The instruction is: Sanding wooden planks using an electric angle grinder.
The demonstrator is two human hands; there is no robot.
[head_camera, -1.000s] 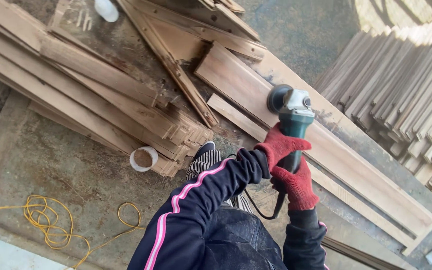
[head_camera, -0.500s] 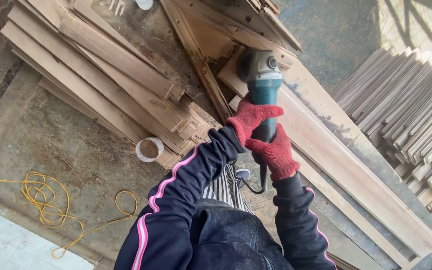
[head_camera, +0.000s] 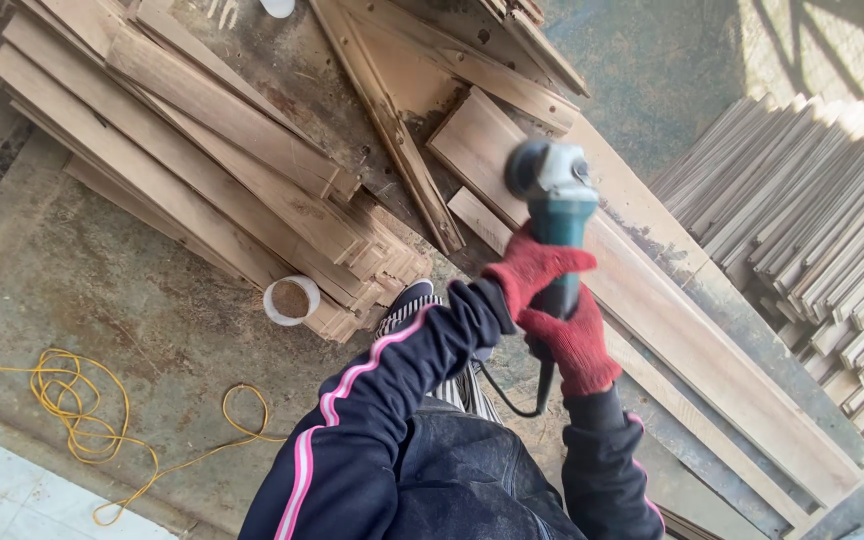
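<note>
my left grip (head_camera: 537, 268) and right grip (head_camera: 574, 340) both clamp the green grinder (head_camera: 555, 215), its disc on the long plank (head_camera: 652, 320).

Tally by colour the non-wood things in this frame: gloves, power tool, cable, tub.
Red: 2, the glove on the left hand and the glove on the right hand, both gripping the tool
Teal: 1, the angle grinder on the long plank
Yellow: 1, the coiled cable on the floor
White: 1, the round tub beside the board stack
Total: 5
</note>
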